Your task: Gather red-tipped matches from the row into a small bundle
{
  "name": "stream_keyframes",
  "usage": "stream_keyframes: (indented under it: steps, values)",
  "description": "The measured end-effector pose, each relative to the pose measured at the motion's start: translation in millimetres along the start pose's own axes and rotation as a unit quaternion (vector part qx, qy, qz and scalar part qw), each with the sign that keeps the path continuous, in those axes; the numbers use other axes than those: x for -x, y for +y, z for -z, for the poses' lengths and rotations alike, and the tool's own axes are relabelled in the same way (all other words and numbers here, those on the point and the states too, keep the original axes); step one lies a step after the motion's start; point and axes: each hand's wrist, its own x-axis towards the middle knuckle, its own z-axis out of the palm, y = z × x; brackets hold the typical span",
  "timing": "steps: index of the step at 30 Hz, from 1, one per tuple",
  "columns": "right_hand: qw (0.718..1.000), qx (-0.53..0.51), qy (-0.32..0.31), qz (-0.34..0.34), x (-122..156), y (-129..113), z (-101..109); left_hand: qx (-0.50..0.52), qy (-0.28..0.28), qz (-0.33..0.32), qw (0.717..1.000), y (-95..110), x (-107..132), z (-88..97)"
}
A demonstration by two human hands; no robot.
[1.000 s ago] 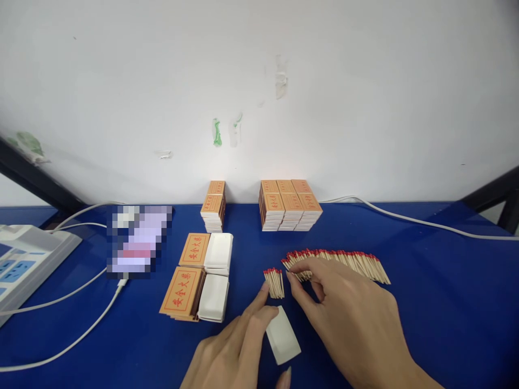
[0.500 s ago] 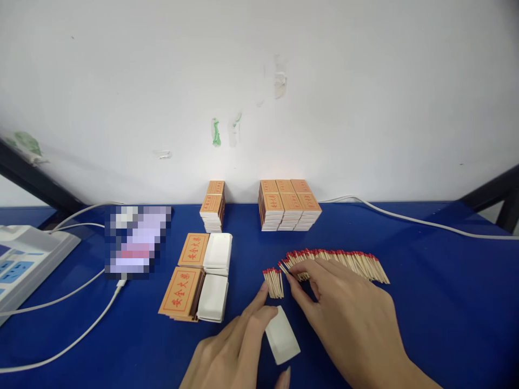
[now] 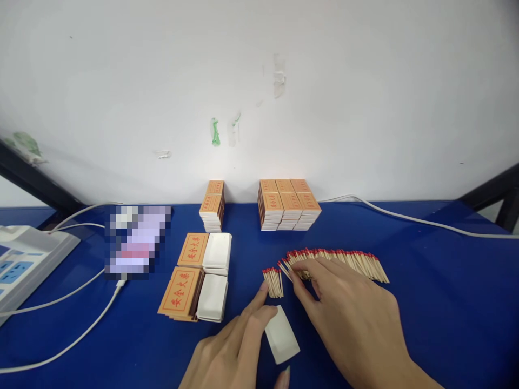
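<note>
My left hand (image 3: 233,343) rests on the table with its fingers apart. One fingertip touches the left side of a small group of red-tipped matches (image 3: 273,283). Another finger lies at the upper left corner of a white matchbox tray (image 3: 283,336), and the thumb shows below it. My right hand (image 3: 351,305) has thumb and index finger pinched together at the left end of a long row of matches (image 3: 365,266). A few slanted match heads stick out past these fingertips. The hand covers part of the row.
Left of my hands lie orange matchbox sleeves (image 3: 179,292) beside stacked white trays (image 3: 213,298). Along the wall stand a small stack (image 3: 211,204) and a wider stack (image 3: 290,201) of matchboxes. A blurred phone (image 3: 141,237), a white cable (image 3: 85,343) and a power strip (image 3: 32,265) sit at left.
My right thumb and index finger have shifted slightly to the right at the row's end. My left hand, the tray and the small group of matches stay in place.
</note>
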Motion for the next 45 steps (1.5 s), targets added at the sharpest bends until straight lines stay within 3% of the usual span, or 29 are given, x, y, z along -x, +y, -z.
stream_keyframes:
  steps: [22, 45]
  values:
    - [1.000, -0.020, -0.009, -0.008, -1.0, -4.7, 1.8, -0.007, -0.010, 0.022, 1.000, 19.1, -1.8, 14.5]
    - [0.999, -0.026, -0.038, 0.003, 3.6, -5.2, 7.5, 0.003, -0.006, 0.024, 1.000, 19.6, -2.4, 14.8]
